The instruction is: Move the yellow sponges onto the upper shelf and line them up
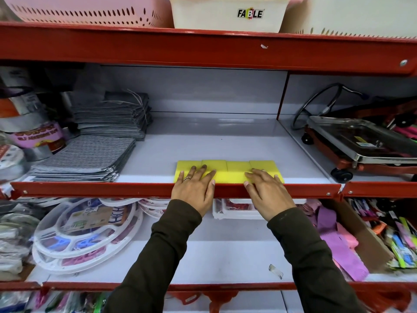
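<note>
Several yellow sponges (228,169) lie side by side in a row at the front edge of the white upper shelf (203,143), just behind its red rail. My left hand (195,188) lies flat with spread fingers on the left sponges; a ring is on one finger. My right hand (266,190) lies flat on the right sponges. Both hands press on the sponges' tops and front edges without gripping them. The fronts of the sponges are partly hidden by my hands and the rail.
Stacks of grey cloths (90,154) sit left of the sponges, a wheeled metal trolley (361,145) to the right past a red divider (283,96). Baskets (228,14) stand on the shelf above. The lower shelf holds round plastic trays (85,236) and a box of pink items (352,240).
</note>
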